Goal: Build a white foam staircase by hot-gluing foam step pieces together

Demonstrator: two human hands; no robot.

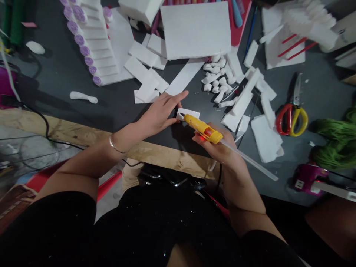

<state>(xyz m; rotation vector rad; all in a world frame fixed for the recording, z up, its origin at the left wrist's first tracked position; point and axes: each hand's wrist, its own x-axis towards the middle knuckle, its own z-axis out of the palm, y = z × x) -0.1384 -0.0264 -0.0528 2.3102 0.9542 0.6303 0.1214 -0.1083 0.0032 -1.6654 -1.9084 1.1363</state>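
Observation:
A yellow hot glue gun (204,128) with a long clear glue stick (250,163) out of its back is gripped in my right hand (219,148). Its dark nozzle touches or hovers over the left end of a small white foam piece (191,112); which of the two I cannot tell. My left hand (160,113) holds that end of the piece between thumb and fingers, index finger stretched out above it. Loose white foam strips (143,70) lie just beyond the left hand. A pile of small white bone-shaped pieces (219,76) lies beyond the glue gun.
Red-and-yellow-handled scissors (292,115) lie to the right, near green yarn (336,139) and a purple power socket (308,178). At the back left stands a white stepped model (98,48) edged with purple rosettes. A large white foam block (196,29) sits at the back.

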